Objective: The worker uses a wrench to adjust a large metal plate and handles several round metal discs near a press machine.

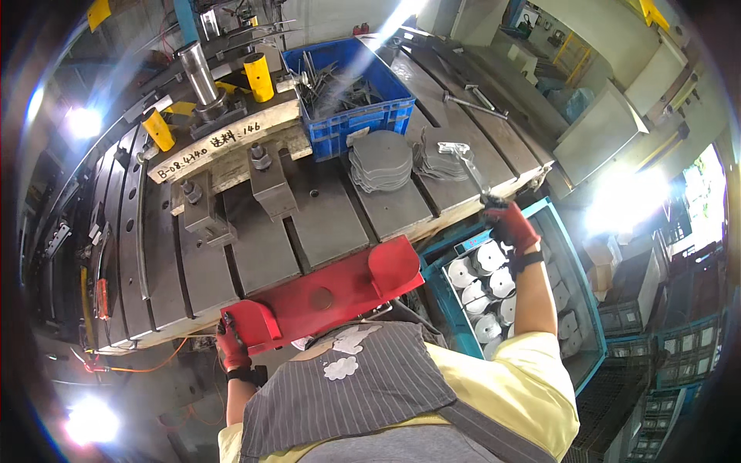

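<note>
A red control panel (324,297) with two raised curved guards and a round fitting in its middle lies in front of me. My left hand (232,344), in a red and dark glove, touches the panel's left end with its fingers stretched out along it. Out to the right, my right hand (509,222), gloved alike, is closed round the handle of a long tool with a pale flat head (455,147). That head reaches over the right one of two stacks of grey flat metal plates. The larger stack (380,160) stands to its left; the right stack (437,160) is partly covered by the tool.
Beyond lies a slotted metal press table (320,231) with bolted clamp blocks (272,193), a die with yellow posts (258,77) and a blue crate (363,133) of metal scrap. A teal-rimmed bin (590,339) of round pale parts stands below my right arm. Wrenches (476,104) lie at the far right.
</note>
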The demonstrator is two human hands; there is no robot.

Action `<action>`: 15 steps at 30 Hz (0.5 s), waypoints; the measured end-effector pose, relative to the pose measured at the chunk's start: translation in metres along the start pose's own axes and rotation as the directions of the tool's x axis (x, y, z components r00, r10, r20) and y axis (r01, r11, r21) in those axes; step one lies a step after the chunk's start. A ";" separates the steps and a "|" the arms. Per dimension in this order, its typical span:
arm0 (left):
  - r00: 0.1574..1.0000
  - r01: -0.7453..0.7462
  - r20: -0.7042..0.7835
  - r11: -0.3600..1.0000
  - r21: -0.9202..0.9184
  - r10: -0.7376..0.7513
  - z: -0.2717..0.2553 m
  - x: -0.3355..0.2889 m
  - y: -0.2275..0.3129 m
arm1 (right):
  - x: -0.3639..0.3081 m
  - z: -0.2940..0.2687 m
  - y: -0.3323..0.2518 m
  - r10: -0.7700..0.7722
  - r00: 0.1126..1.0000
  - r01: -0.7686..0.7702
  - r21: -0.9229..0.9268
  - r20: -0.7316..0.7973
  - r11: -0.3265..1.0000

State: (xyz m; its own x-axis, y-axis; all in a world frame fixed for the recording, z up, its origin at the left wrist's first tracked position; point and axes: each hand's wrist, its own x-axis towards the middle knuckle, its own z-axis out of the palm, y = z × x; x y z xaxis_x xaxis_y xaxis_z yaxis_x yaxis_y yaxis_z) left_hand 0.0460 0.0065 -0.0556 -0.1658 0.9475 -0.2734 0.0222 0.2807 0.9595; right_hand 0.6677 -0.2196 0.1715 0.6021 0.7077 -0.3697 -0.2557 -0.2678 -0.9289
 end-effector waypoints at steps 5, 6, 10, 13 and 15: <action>0.992 -0.100 0.072 0.995 -0.003 0.100 0.012 -0.012 0.020 | 0.012 -0.044 -0.031 -0.060 0.985 0.052 0.054 0.160 0.997; 0.989 -0.135 0.072 0.990 0.037 0.132 0.012 -0.011 0.018 | 0.008 -0.047 -0.029 -0.090 0.986 0.064 0.179 0.139 0.982; 0.999 0.025 0.038 0.958 -0.286 -0.015 0.019 -0.011 0.011 | 0.019 -0.068 0.028 -0.312 0.915 0.116 0.573 0.255 0.811; 0.998 -0.032 0.036 0.971 -0.235 0.041 0.000 -0.004 -0.003 | -0.007 -0.028 0.083 -0.420 0.902 0.248 0.672 0.104 0.698; 0.999 -0.044 -0.026 0.996 -0.074 0.042 0.006 0.002 -0.002 | -0.017 -0.010 0.129 -0.511 0.853 0.288 0.725 0.102 0.625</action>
State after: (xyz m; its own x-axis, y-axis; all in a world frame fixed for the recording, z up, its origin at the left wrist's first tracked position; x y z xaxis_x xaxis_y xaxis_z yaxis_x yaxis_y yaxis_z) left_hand 0.0513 0.0090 -0.0586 -0.1907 0.9542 -0.2306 -0.0436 0.2264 0.9731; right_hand 0.6322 -0.2731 0.0575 0.5675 0.8074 0.1615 -0.5351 0.5107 -0.6729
